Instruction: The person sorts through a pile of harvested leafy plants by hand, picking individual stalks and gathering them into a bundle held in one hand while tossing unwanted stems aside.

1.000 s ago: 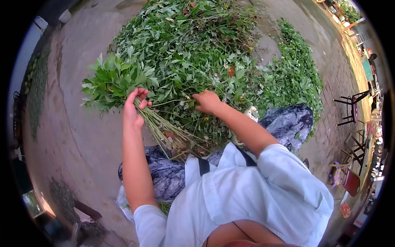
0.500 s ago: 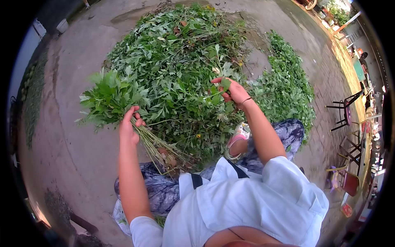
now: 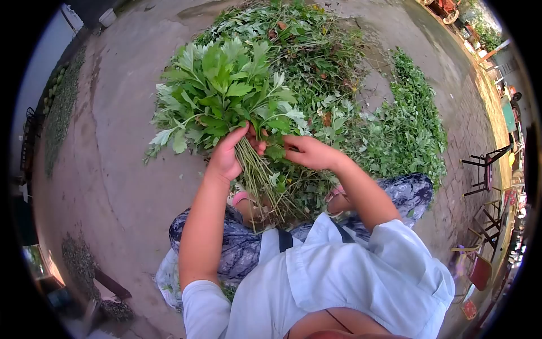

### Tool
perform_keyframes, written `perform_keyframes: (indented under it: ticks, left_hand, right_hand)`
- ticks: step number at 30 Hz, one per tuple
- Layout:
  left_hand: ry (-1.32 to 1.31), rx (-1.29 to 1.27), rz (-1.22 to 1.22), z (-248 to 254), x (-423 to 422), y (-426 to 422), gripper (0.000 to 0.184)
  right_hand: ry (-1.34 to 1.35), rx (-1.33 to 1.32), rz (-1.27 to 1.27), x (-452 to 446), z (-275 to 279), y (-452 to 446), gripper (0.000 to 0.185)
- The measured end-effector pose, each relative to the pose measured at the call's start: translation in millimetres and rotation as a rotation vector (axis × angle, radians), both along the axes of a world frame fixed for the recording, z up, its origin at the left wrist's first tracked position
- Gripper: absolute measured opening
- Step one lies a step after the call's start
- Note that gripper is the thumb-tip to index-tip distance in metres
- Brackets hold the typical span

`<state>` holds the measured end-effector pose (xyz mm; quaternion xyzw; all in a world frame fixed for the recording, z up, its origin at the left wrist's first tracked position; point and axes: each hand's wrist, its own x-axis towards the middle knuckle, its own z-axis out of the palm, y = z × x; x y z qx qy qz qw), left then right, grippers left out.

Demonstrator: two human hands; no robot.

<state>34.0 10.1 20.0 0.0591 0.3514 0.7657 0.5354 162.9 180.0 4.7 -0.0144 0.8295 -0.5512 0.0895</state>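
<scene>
My left hand [image 3: 227, 157] is closed round the upper stems of a thick bunch of leafy green stems [image 3: 228, 85], leaves fanned out away from me. The bare stems hang back toward my lap between my feet. Close on its right, my right hand [image 3: 314, 152] has its fingers bent round a small leafy sprig [image 3: 275, 148], which touches the side of the bunch. Part of that sprig is hidden by the fingers and leaves. Behind the bunch lies a large heap of cut leafy stems [image 3: 319, 56] on the ground.
A second, lower heap of greenery [image 3: 409, 127] lies to the right. Further right stand a dark-framed chair [image 3: 484, 165] and a red-seated chair [image 3: 480, 271]. A white bucket [image 3: 107, 18] is at the far left, and concrete ground [image 3: 130, 130] stretches along the left side.
My left hand has brought the bunch rightward and in front of me, with its leaves turned upward. My right hand has come down and left from the heap to the bunch with the sprig.
</scene>
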Motion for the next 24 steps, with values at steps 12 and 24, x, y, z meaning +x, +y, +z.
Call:
perform_keyframes:
  ticks: [12, 24]
  left_hand:
    - [0.231, -0.276, 0.220, -2, 7, 4, 0.015]
    - [0.001, -0.211, 0.171, -3, -9, 6, 0.015]
  right_hand:
    - [0.395, 0.872, -0.159, 3, -28, -4, 0.012]
    - [0.259, 0.512, -0.162, -7, 0, -14, 0.039]
